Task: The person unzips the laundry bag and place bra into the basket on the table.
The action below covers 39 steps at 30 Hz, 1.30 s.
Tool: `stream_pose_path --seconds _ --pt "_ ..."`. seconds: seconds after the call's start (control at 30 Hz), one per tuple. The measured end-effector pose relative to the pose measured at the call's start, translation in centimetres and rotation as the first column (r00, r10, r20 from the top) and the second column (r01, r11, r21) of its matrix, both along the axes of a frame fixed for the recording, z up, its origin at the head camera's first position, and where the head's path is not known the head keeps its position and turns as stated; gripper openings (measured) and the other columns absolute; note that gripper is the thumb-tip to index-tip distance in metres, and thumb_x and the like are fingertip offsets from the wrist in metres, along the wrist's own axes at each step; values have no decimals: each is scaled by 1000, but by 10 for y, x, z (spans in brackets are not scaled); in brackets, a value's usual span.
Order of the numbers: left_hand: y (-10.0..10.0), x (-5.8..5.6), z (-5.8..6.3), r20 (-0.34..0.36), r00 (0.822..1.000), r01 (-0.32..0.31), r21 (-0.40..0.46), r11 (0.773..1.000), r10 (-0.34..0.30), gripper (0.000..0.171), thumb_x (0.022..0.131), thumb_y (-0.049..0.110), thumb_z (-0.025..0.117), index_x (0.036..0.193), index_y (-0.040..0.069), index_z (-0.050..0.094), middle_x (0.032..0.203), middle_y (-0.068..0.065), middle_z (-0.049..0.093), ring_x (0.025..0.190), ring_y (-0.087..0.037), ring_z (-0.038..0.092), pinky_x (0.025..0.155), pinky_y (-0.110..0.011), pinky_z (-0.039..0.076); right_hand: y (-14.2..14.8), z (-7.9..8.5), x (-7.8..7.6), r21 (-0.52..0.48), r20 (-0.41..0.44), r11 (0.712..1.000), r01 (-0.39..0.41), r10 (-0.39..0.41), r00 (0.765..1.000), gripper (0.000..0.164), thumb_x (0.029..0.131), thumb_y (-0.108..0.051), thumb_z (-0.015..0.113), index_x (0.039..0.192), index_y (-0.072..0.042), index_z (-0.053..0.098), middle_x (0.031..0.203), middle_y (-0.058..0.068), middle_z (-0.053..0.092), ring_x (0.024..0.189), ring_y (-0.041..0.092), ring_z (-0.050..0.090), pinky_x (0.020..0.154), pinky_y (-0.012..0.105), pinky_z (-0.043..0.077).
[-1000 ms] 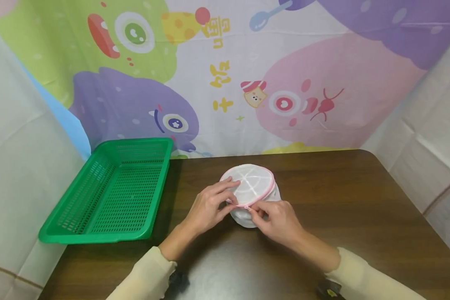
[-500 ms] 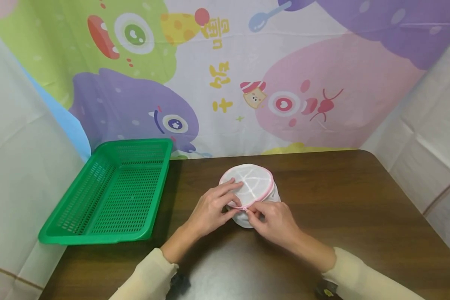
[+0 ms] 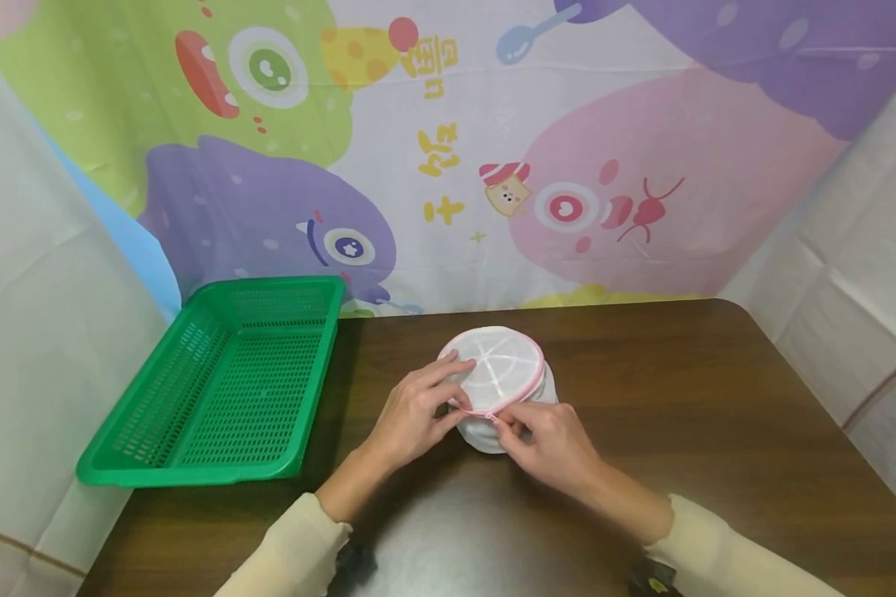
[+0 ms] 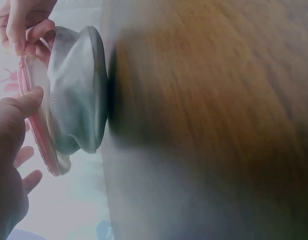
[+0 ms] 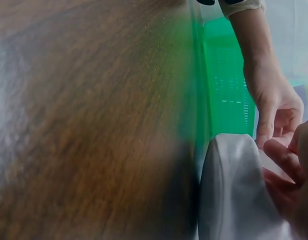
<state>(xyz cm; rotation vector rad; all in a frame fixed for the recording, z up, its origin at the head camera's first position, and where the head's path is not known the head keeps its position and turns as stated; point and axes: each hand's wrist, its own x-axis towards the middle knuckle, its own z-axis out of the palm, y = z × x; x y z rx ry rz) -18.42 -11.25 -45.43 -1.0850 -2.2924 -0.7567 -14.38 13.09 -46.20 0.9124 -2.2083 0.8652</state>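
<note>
A round white mesh laundry bag (image 3: 506, 370) with a pink zipper (image 4: 38, 131) round its top stands on the table in front of me. Spokes of white show across its flat lid, and its soft side wall (image 5: 233, 185) sags in folds. My left hand (image 3: 416, 408) pinches the pink rim at the front left, thumb below and other fingers spread over the lid. Just right of it, my right hand (image 3: 551, 438) pinches the small zipper pull (image 3: 490, 415) at the front of the rim between thumb and curled forefinger. The fingertips of both hands are close together.
A green plastic basket (image 3: 315, 390) with slotted walls stands at the left of the brown wooden table (image 3: 687, 414). A cartoon-printed cloth (image 3: 448, 257) hangs behind the table. Pale covered walls (image 3: 859, 274) rise at both sides.
My right hand and the zipper pull shifted slightly left, then slightly back to the right. My left hand keeps its hold on the rim, and the bag stays in place.
</note>
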Motion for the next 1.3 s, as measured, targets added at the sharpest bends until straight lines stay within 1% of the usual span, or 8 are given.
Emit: stream_pose_path --seconds 0.17,0.4,0.57,0.73,0.83,1.07,1.17,1.3 --pt "-1 1 -1 -7 1000 -2 -7 1000 2 23 83 10 101 88 14 79 143 -11 80 142 -40 73 112 -52 63 1 0 0 7 4 1000 0 0 1000 17 84 0 80 79 -15 74 65 -9 68 55 2 57 55 12 42" --pt "3 4 -2 14 1000 -10 -22 1000 10 24 84 13 101 91 14 78 146 -10 79 143 -36 72 109 -51 64 1 1 1 11 5 1000 5 -5 1000 16 84 0 80 79 -15 74 64 -9 67 56 -1 55 54 11 42" --pt "6 5 -2 7 1000 1 -24 1000 -1 22 86 15 100 92 14 78 147 -10 78 144 -35 72 108 -49 65 -1 1 0 1 10 1000 -2 2 1000 17 84 1 79 80 -15 74 65 -9 67 58 -4 52 55 11 41" --pt "5 5 -2 11 1000 9 -17 1000 -9 22 86 12 99 91 15 78 147 -11 79 144 -36 72 108 -50 65 -1 1 1 -1 15 1000 -3 3 1000 17 84 1 80 79 -15 74 65 -9 67 56 -1 55 55 10 41" --pt "3 5 -1 15 1000 13 -12 1000 -13 21 86 11 99 91 15 78 146 -11 79 144 -37 72 110 -51 64 -1 1 1 0 16 1000 -7 7 1000 18 84 1 80 79 -15 73 65 -9 67 56 1 57 55 10 42" --pt "-2 1 -3 30 1000 3 -3 1000 -3 22 86 10 98 90 13 78 146 -12 79 143 -39 72 112 -54 63 0 2 1 -9 9 1000 -11 11 1000 19 83 3 79 79 -15 73 64 -9 67 57 -4 54 55 10 41" --pt "-3 0 -4 31 1000 6 -3 1000 -6 22 86 10 98 90 13 77 146 -12 79 143 -40 72 111 -54 63 0 2 2 -7 7 1000 -11 11 1000 19 83 3 80 79 -15 74 64 -9 68 57 -3 54 55 10 41" --pt "-5 0 -4 51 999 -5 -5 1000 5 21 87 10 98 91 14 77 146 -11 79 144 -39 71 114 -54 62 1 2 2 0 10 1000 2 -2 1000 18 83 2 80 79 -15 74 64 -9 67 55 0 55 55 11 41"
